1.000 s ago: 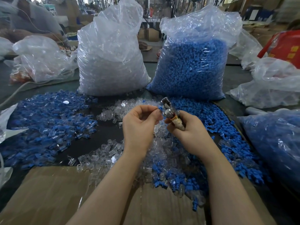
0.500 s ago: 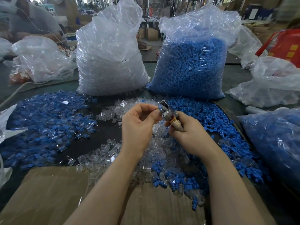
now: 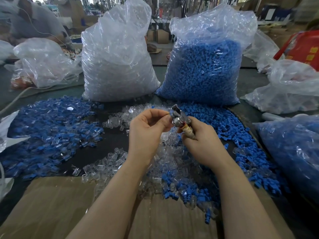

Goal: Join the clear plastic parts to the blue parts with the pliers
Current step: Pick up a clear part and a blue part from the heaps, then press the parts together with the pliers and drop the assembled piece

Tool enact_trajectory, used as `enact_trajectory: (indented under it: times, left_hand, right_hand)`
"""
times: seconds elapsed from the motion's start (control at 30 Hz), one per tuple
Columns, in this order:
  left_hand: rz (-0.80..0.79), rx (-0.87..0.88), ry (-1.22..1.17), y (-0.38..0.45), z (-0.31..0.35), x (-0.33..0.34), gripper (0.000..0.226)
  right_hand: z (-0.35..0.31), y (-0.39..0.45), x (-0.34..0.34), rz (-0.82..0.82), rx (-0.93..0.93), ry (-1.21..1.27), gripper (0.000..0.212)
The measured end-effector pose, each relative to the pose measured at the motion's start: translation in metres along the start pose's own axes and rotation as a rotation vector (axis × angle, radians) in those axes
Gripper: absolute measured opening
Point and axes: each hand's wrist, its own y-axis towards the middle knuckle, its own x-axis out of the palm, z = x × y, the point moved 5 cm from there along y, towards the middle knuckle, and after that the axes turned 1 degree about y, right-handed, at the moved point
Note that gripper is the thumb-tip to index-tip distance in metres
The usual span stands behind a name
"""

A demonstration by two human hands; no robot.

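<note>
My right hand (image 3: 202, 144) grips the pliers (image 3: 179, 119) by their tan handle, metal jaws pointing up and left. My left hand (image 3: 146, 131) pinches a small part at the jaws with thumb and forefinger; the part is mostly hidden by my fingers. Below my hands lies a heap of loose clear plastic parts (image 3: 172, 163). Loose blue parts (image 3: 233, 135) spread to the right. A pile of joined blue-and-clear pieces (image 3: 51, 128) covers the table on the left.
Two big bags stand at the back: clear parts (image 3: 117, 62) and blue parts (image 3: 207, 69). Another blue-filled bag (image 3: 293, 152) sits at the right, more plastic bags (image 3: 44, 64) at both sides. Brown cardboard (image 3: 69, 207) lies at the near edge. A person sits far left.
Both hands have stayed together at the pliers' jaws; the pliers tilted slightly, and the view shifted a little.
</note>
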Motion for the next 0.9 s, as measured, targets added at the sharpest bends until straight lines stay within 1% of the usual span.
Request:
enact_trajectory:
  times: [0.07, 0.1, 0.23, 0.33, 0.5, 0.6, 0.67, 0.83, 0.9]
  left_hand:
    - [0.011, -0.088, -0.049, 0.003, -0.002, -0.005, 0.008]
    - [0.048, -0.15, -0.106, 0.005, -0.004, -0.012, 0.007]
    - [0.328, -0.422, -0.46, 0.016, -0.018, -0.055, 0.01]
    - [0.544, -0.5, -0.668, 0.022, -0.027, -0.091, 0.012]
    - [0.835, -0.498, -0.942, 0.016, -0.035, -0.132, 0.014]
    - [0.938, -0.415, -1.016, 0.013, -0.032, -0.143, 0.013]
    - [0.965, -0.377, -1.026, 0.012, -0.03, -0.144, 0.013]
    - [0.995, -0.312, -1.111, 0.011, -0.029, -0.14, 0.013]
    - [0.988, -0.292, -1.119, 0.012, -0.03, -0.141, 0.015]
  right_hand:
    - [0.002, 0.0, -0.002, 0.05, 0.01, -0.021, 0.009]
    - [0.004, 0.0, -0.004, 0.082, 0.019, -0.034, 0.006]
    - [0.011, 0.0, -0.012, 0.191, 0.072, -0.095, 0.007]
    - [0.02, 0.0, -0.017, 0.242, 0.157, -0.172, 0.008]
    - [0.036, -0.001, -0.026, 0.335, 0.307, -0.252, 0.013]
    - [0.044, -0.005, -0.034, 0.393, 0.402, -0.307, 0.021]
    - [0.048, -0.007, -0.036, 0.391, 0.451, -0.36, 0.023]
    - [0.054, -0.01, -0.034, 0.268, 0.542, -0.44, 0.011]
    - [0.052, -0.011, -0.033, 0.239, 0.538, -0.471, 0.015]
